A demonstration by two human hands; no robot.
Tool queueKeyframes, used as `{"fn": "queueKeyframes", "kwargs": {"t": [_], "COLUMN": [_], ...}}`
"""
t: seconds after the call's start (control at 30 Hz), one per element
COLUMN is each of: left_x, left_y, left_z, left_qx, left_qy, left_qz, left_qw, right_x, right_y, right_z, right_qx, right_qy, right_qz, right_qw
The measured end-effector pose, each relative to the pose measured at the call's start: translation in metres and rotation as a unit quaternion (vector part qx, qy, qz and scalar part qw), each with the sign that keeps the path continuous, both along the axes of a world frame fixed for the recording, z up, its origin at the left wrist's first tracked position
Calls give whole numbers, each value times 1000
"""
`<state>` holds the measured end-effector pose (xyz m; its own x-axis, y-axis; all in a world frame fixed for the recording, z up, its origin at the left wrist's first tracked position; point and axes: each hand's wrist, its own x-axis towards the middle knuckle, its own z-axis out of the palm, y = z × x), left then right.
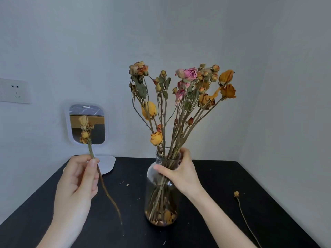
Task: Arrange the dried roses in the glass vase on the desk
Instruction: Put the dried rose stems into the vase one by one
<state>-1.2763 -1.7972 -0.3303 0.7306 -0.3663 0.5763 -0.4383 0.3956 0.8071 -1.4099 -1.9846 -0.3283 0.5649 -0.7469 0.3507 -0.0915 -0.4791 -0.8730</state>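
A clear glass vase [161, 203] stands mid-desk on the black desk [223, 176], holding several dried roses [186, 90] in yellow, orange and pink, with fallen petals at its bottom. My right hand [180, 171] wraps around the vase's neck and the stems there. To the left of the vase, my left hand [78, 178] pinches the stem of a single dried yellow rose [85, 129], held upright in the air. Its long stem curves down toward the desk. Another dried rose [236, 194] lies flat on the desk to the right.
A small white-framed mirror [68, 126] on a white base stands at the desk's back left. A wall socket [15, 91] sits on the left wall. Small crumbs of dried plant lie on the desk beside the vase. Walls close the desk in behind and on the right.
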Motion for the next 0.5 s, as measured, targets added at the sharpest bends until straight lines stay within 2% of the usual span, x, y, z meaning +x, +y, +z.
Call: {"fn": "queueKeyframes", "kwargs": {"t": [0.23,0.5], "left_x": [2,2], "left_y": [0,0], "left_z": [0,-3], "left_qx": [5,5], "left_qy": [-6,-20], "left_qz": [6,11], "left_qw": [1000,1000], "right_x": [-9,-24], "right_y": [-4,-18], "right_z": [-2,4], "right_qx": [1,22], "right_qy": [-18,42], "right_qz": [0,55], "right_qw": [1000,997]}}
